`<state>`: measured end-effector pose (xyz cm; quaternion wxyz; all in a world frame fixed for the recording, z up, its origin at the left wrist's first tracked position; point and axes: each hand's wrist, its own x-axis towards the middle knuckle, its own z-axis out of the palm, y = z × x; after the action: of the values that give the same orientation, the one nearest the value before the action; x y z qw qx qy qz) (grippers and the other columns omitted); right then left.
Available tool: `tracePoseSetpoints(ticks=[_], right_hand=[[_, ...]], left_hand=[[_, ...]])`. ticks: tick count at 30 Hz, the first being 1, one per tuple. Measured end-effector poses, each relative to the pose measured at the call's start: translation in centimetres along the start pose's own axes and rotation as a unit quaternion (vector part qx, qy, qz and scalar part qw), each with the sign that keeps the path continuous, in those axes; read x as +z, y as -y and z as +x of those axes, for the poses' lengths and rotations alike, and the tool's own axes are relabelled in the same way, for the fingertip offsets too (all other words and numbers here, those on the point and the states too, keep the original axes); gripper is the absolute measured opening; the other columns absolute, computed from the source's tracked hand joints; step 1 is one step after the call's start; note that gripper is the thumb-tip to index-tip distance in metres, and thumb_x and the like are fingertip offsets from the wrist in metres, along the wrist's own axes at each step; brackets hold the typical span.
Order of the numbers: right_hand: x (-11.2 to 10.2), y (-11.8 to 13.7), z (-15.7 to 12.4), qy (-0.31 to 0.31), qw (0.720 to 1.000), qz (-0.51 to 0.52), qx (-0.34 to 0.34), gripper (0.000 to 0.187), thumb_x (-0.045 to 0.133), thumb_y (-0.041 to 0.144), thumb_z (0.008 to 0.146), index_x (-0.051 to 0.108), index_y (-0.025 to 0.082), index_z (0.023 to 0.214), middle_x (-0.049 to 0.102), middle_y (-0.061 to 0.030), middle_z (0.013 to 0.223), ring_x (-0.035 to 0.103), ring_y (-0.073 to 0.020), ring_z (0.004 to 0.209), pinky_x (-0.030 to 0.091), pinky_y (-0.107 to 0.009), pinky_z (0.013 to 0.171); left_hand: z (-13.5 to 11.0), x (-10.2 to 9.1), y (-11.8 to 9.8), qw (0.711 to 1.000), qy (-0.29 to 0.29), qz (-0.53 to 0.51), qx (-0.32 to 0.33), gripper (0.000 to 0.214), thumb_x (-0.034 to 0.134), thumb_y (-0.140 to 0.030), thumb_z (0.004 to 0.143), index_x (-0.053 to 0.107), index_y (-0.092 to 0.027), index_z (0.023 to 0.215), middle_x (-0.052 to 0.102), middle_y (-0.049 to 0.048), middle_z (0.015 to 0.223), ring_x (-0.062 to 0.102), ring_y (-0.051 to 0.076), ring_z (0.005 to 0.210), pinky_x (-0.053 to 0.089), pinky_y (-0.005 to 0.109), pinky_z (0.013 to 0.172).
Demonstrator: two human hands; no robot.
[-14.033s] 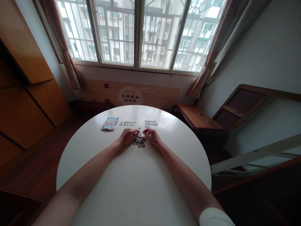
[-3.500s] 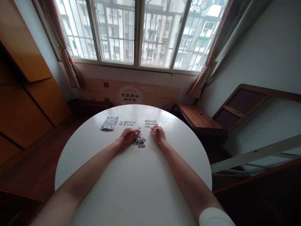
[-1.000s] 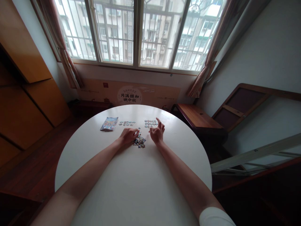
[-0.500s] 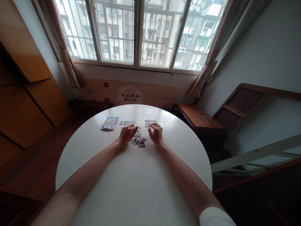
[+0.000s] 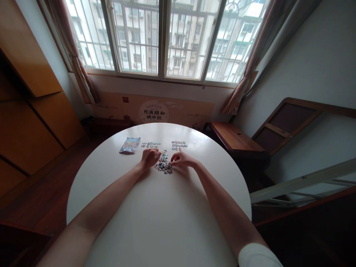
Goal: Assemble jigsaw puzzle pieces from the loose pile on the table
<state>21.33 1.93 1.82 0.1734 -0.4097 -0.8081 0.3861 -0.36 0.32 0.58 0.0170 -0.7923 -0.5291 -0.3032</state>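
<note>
A loose pile of small jigsaw pieces [image 5: 164, 167] lies between my hands on the white round table [image 5: 155, 222]. My left hand [image 5: 150, 157] rests at the pile's left side, fingers curled closed; whatever they hold is hidden. From the right, my right hand [image 5: 182, 159] reaches to the pile's edge with thumb and fingertips pinched together. Anything in that pinch is too small to make out. Beyond my left hand several pieces are laid out in rows [image 5: 151, 144]. Another group of pieces in rows [image 5: 179, 145] lies beyond my right hand.
A colourful printed packet [image 5: 129, 145] lies flat left of the rows. Past the table's far edge, a printed cardboard panel [image 5: 111, 107] leans under the barred window. To the right stands a wooden bench [image 5: 233, 137], with a ladder-like frame [image 5: 303, 181] nearer.
My right hand has come back from the right-hand rows to the pile's edge, turning its fingers leftward, which uncovers more row pieces. My left hand has curled slightly more in place.
</note>
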Motion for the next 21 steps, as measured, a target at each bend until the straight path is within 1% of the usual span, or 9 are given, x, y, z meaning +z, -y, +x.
tracePoseSetpoints(ticks=[4, 7, 11, 17, 19, 21], right_hand=[[-0.05, -0.13, 0.32, 0.017, 0.999, -0.033, -0.003, 0.032, 0.074, 0.038, 0.058, 0.069, 0.013, 0.077, 0.056, 0.0011, 0.059, 0.049, -0.0087, 0.054, 0.033, -0.019, 0.049], [-0.07, -0.16, 0.44, 0.014, 0.999, -0.04, 0.001, 0.033, 0.074, 0.041, 0.059, 0.069, 0.013, 0.075, 0.057, 0.0006, 0.06, 0.049, -0.0092, 0.055, 0.033, -0.02, 0.049], [-0.21, -0.04, 0.3, -0.019, 0.998, -0.042, 0.03, 0.033, 0.074, 0.041, 0.058, 0.069, 0.013, 0.073, 0.057, 0.0001, 0.058, 0.048, -0.0095, 0.054, 0.032, -0.021, 0.048], [-0.37, 0.27, 0.15, -0.072, 0.993, -0.054, 0.071, 0.028, 0.077, 0.036, 0.055, 0.068, 0.014, 0.068, 0.062, -0.0024, 0.062, 0.052, -0.0121, 0.058, 0.036, -0.022, 0.05], [-0.41, 0.25, 0.19, -0.08, 0.992, -0.059, 0.079, 0.026, 0.078, 0.035, 0.054, 0.068, 0.014, 0.066, 0.063, -0.0028, 0.063, 0.053, -0.0127, 0.058, 0.036, -0.022, 0.05], [-0.46, 0.15, 0.22, -0.075, 0.993, -0.057, 0.076, 0.025, 0.078, 0.034, 0.054, 0.068, 0.014, 0.065, 0.064, -0.0029, 0.063, 0.054, -0.013, 0.058, 0.037, -0.022, 0.051]], left_hand=[[-0.01, 0.15, -0.06, 1.0, -0.022, 0.0, 0.006, 0.043, 0.036, -0.027, 0.083, 0.049, -0.014, 0.044, 0.054, 0.0022, 0.054, 0.042, 0.009, 0.048, 0.024, 0.024, 0.051], [-0.03, 0.35, -0.03, 0.999, -0.034, 0.004, 0.018, 0.043, 0.039, -0.026, 0.082, 0.051, -0.014, 0.043, 0.055, 0.002, 0.055, 0.043, 0.009, 0.049, 0.024, 0.024, 0.051], [0.0, 0.42, -0.01, 0.999, -0.029, 0.002, 0.031, 0.042, 0.041, -0.025, 0.081, 0.052, -0.014, 0.043, 0.056, 0.0017, 0.055, 0.044, 0.009, 0.05, 0.025, 0.023, 0.052], [0.02, 0.3, -0.13, 0.999, -0.016, -0.002, 0.035, 0.043, 0.04, -0.026, 0.082, 0.052, -0.013, 0.042, 0.057, 0.0022, 0.055, 0.043, 0.009, 0.049, 0.025, 0.023, 0.052], [0.01, 0.33, -0.13, 0.999, -0.015, -0.004, 0.035, 0.044, 0.04, -0.026, 0.082, 0.052, -0.013, 0.042, 0.056, 0.0022, 0.055, 0.043, 0.009, 0.049, 0.025, 0.023, 0.052], [0.0, 0.38, -0.11, 0.999, -0.015, -0.005, 0.035, 0.044, 0.04, -0.026, 0.082, 0.052, -0.014, 0.042, 0.056, 0.0022, 0.055, 0.044, 0.009, 0.049, 0.025, 0.023, 0.052]])
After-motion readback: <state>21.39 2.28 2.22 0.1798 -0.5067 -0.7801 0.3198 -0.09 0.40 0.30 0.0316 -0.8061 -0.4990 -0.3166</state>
